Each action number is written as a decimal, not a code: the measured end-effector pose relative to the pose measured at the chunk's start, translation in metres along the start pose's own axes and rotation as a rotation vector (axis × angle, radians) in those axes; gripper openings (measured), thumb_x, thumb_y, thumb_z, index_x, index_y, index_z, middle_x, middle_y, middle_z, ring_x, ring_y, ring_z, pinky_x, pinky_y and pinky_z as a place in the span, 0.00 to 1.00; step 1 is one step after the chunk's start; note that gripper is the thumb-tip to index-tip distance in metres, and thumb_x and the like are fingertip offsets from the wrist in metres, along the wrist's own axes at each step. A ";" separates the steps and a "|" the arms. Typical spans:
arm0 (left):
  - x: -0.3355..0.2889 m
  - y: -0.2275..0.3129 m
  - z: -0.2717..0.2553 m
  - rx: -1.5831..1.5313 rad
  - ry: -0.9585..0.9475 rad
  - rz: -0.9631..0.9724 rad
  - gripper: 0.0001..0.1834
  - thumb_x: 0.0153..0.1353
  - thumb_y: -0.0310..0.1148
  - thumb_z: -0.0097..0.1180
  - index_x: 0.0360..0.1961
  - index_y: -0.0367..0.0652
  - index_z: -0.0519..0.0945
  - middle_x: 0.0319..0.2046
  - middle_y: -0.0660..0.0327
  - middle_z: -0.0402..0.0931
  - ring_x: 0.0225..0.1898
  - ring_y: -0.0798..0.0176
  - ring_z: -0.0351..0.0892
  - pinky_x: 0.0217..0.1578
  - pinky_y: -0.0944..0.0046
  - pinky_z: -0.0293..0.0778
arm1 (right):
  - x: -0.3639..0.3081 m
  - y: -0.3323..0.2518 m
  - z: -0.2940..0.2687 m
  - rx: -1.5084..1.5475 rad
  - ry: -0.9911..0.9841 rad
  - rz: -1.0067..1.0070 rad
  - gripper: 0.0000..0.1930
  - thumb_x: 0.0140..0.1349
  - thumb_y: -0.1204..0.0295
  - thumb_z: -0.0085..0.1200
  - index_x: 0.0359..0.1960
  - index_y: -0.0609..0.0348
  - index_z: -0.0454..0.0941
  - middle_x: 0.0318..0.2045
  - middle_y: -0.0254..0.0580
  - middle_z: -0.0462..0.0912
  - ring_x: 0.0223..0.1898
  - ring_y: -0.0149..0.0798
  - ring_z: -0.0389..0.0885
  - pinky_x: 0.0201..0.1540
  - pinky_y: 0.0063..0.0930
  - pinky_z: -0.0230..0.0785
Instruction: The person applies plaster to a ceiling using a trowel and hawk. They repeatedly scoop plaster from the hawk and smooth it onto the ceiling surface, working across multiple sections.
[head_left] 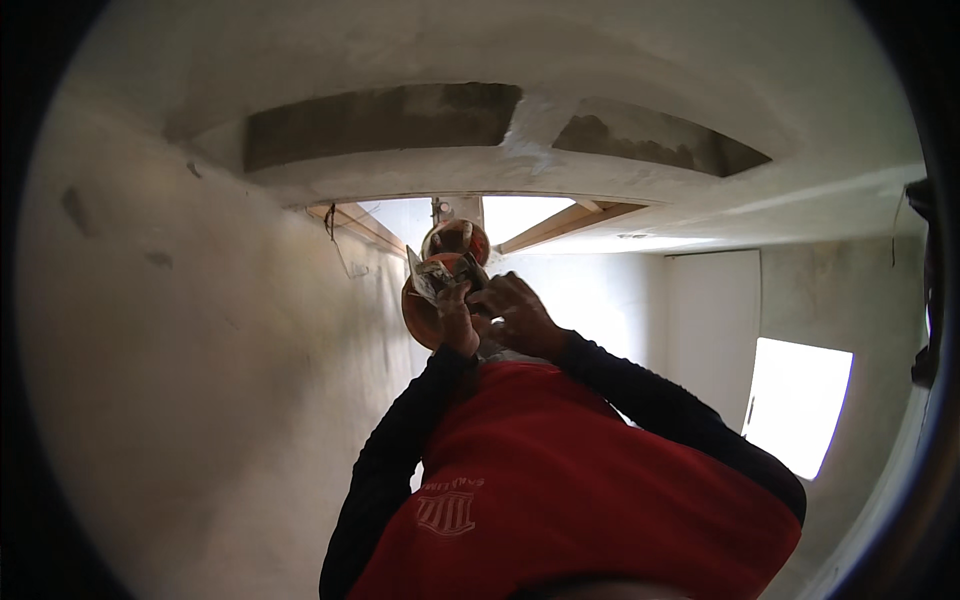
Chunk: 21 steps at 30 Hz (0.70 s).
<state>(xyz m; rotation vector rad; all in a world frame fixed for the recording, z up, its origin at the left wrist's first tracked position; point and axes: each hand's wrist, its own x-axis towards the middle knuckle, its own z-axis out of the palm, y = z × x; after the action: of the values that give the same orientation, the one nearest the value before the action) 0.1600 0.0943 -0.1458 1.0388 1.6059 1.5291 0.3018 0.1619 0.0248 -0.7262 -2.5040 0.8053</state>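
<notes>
My left hand (459, 318) and my right hand (520, 315) are close together in front of my chest, fingers bent inward. Between and beyond them is a small cluster of dark and whitish shapes, too blurred to tell apart. A pale, flat, pointed piece (419, 277) sticks up beside the left fingers; whether the hand grips it is unclear. Below the hands is an orange-brown round container (420, 318), partly covered by them. Just beyond it stands a second reddish round container (457, 238) with whitish smears. What the right fingers close on is hidden.
A pale plastered wall (200, 360) runs along my left. Ahead are wooden beams (568, 222) and a plastered surface with two dark recessed panels (380, 127). On the right are a white door-like panel (712, 310) and a bright opening (800, 405).
</notes>
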 end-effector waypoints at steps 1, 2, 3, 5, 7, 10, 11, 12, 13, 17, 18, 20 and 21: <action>0.003 -0.005 -0.008 0.264 -0.060 0.230 0.21 0.65 0.39 0.58 0.57 0.41 0.75 0.56 0.54 0.74 0.60 0.56 0.72 0.56 0.55 0.71 | 0.006 -0.009 0.004 -0.086 -0.015 0.013 0.19 0.58 0.64 0.61 0.49 0.58 0.80 0.49 0.48 0.77 0.54 0.52 0.73 0.57 0.46 0.69; 0.005 -0.008 -0.017 0.527 -0.110 0.441 0.22 0.65 0.39 0.58 0.56 0.41 0.75 0.55 0.54 0.75 0.59 0.55 0.72 0.56 0.54 0.71 | 0.010 -0.015 0.009 -0.190 -0.065 0.022 0.23 0.58 0.63 0.62 0.53 0.61 0.77 0.50 0.51 0.75 0.55 0.54 0.72 0.59 0.46 0.67; 0.014 -0.010 -0.020 0.215 -0.239 0.121 0.23 0.63 0.39 0.59 0.56 0.40 0.74 0.53 0.53 0.76 0.57 0.54 0.75 0.55 0.55 0.73 | 0.013 -0.017 0.014 -0.176 0.009 0.050 0.26 0.57 0.62 0.61 0.55 0.63 0.76 0.53 0.54 0.73 0.59 0.56 0.69 0.61 0.47 0.66; 0.025 -0.005 -0.031 0.010 -0.313 -0.108 0.27 0.58 0.40 0.64 0.56 0.40 0.74 0.51 0.54 0.79 0.54 0.53 0.78 0.54 0.55 0.75 | 0.015 -0.016 0.026 -0.188 0.079 0.077 0.31 0.56 0.61 0.61 0.59 0.66 0.73 0.59 0.59 0.70 0.66 0.60 0.65 0.65 0.49 0.64; 0.032 0.012 -0.042 0.111 -0.362 -0.067 0.33 0.51 0.44 0.69 0.56 0.40 0.73 0.49 0.54 0.80 0.52 0.52 0.80 0.52 0.55 0.77 | 0.014 -0.011 0.037 -0.204 0.037 0.116 0.35 0.54 0.61 0.62 0.62 0.68 0.71 0.62 0.61 0.69 0.69 0.61 0.62 0.68 0.50 0.62; 0.035 0.055 -0.049 0.254 -0.401 0.010 0.42 0.39 0.48 0.76 0.55 0.39 0.73 0.48 0.53 0.80 0.50 0.52 0.81 0.50 0.54 0.78 | 0.015 -0.003 0.049 -0.233 0.098 0.161 0.34 0.52 0.62 0.62 0.61 0.67 0.72 0.61 0.60 0.70 0.66 0.62 0.65 0.67 0.53 0.63; 0.040 0.070 -0.045 0.164 -0.408 -0.073 0.44 0.36 0.49 0.78 0.54 0.39 0.73 0.48 0.53 0.80 0.51 0.51 0.81 0.51 0.54 0.78 | 0.016 -0.002 0.053 -0.230 0.145 0.168 0.34 0.52 0.62 0.62 0.60 0.67 0.72 0.61 0.60 0.70 0.65 0.63 0.67 0.66 0.54 0.63; 0.041 0.085 -0.048 0.314 -0.468 0.077 0.45 0.36 0.48 0.78 0.55 0.39 0.73 0.48 0.51 0.80 0.51 0.49 0.81 0.52 0.54 0.78 | 0.017 -0.002 0.057 -0.235 0.120 0.211 0.33 0.52 0.63 0.62 0.60 0.67 0.72 0.61 0.60 0.70 0.63 0.63 0.68 0.66 0.55 0.63; 0.042 0.099 -0.051 0.514 -0.478 0.406 0.47 0.36 0.48 0.78 0.57 0.38 0.73 0.48 0.49 0.79 0.52 0.48 0.81 0.54 0.53 0.77 | 0.017 -0.002 0.062 -0.338 0.186 0.152 0.29 0.54 0.63 0.59 0.57 0.67 0.75 0.56 0.58 0.75 0.60 0.62 0.71 0.64 0.56 0.65; 0.041 0.124 -0.044 0.479 -0.466 0.471 0.40 0.46 0.47 0.73 0.59 0.39 0.73 0.52 0.48 0.78 0.55 0.46 0.80 0.57 0.52 0.75 | 0.019 -0.002 0.084 -0.463 0.178 0.242 0.24 0.57 0.63 0.56 0.53 0.66 0.78 0.50 0.56 0.79 0.59 0.60 0.72 0.62 0.55 0.66; 0.040 0.124 -0.041 0.467 -0.457 0.486 0.39 0.48 0.46 0.71 0.59 0.40 0.73 0.53 0.48 0.77 0.56 0.46 0.79 0.58 0.51 0.75 | 0.020 -0.001 0.088 -0.465 0.173 0.252 0.23 0.57 0.63 0.56 0.51 0.66 0.79 0.49 0.55 0.80 0.59 0.60 0.72 0.61 0.54 0.67; 0.038 0.119 -0.033 0.161 -0.404 0.234 0.32 0.54 0.46 0.66 0.57 0.41 0.74 0.50 0.50 0.78 0.51 0.49 0.81 0.54 0.52 0.77 | 0.023 0.004 0.091 -0.448 0.186 0.264 0.22 0.57 0.62 0.56 0.49 0.64 0.80 0.49 0.53 0.79 0.57 0.57 0.73 0.57 0.52 0.68; 0.039 0.114 -0.029 -0.131 -0.347 -0.036 0.27 0.58 0.46 0.63 0.54 0.41 0.76 0.47 0.53 0.79 0.47 0.52 0.82 0.49 0.54 0.79 | 0.023 0.007 0.087 -0.430 0.201 0.266 0.22 0.56 0.60 0.56 0.49 0.63 0.80 0.50 0.51 0.78 0.56 0.55 0.73 0.54 0.49 0.70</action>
<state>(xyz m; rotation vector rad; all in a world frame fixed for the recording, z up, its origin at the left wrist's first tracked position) 0.1274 0.1146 -0.0276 1.1240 1.2623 1.3256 0.2414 0.1443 -0.0403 -1.2372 -2.4461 0.2490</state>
